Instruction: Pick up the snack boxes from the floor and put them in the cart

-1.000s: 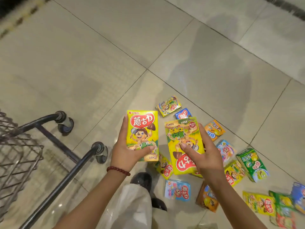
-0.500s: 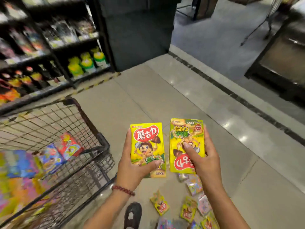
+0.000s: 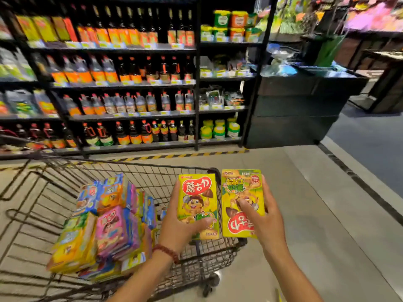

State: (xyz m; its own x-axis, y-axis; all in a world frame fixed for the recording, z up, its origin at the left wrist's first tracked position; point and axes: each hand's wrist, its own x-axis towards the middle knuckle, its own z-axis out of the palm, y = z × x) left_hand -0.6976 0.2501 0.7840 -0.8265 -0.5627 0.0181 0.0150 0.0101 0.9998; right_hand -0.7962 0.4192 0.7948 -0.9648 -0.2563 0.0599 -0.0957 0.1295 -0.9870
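Two yellow snack boxes are up off the floor, one per hand, held side by side and nearly touching. Left hand (image 3: 181, 227) grips the left box (image 3: 197, 203) from below, fingers curled behind it, thumb pressed across the lower front; a red bead bracelet (image 3: 166, 252) sits on that wrist. This box is upright, red logo at top, hanging over the near right corner of the cart (image 3: 196, 168). Right hand (image 3: 265, 223) clamps the right box (image 3: 242, 192) the same way, thumb on the front, fingers wrapped round its right edge; the print is upside down, red logo at bottom. This box sits just outside the cart's right rim, above the tiled floor (image 3: 316, 236). Inside the wire basket, a stack of packed snack boxes (image 3: 104, 227), pink, blue, yellow, stands on edge toward the middle. Beyond the cart's far rim, dark store shelves (image 3: 130, 83) of bottles; detail there is blurred.
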